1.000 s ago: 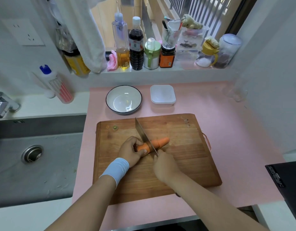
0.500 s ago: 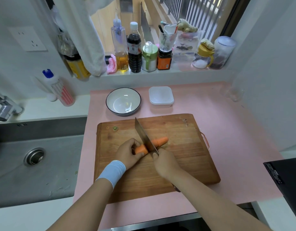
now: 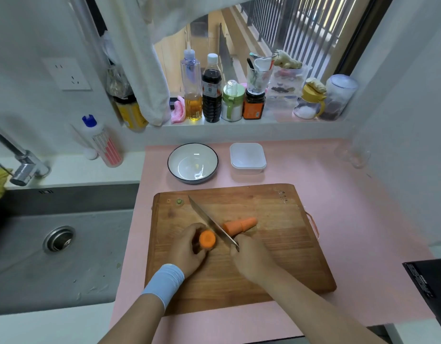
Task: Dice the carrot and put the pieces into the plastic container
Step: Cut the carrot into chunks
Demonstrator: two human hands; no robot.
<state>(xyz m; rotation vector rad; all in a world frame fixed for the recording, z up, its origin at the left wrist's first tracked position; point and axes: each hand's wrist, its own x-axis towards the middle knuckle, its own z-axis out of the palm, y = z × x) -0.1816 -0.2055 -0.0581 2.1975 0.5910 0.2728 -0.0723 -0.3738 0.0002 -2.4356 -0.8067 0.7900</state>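
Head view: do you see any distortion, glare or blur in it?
Head view: wide-angle bending bows the edges of the cutting board and tilts the walls; daylight from the window leaves a glare spot in the bowl and a sheen on the knife; the carrot looks sharp.
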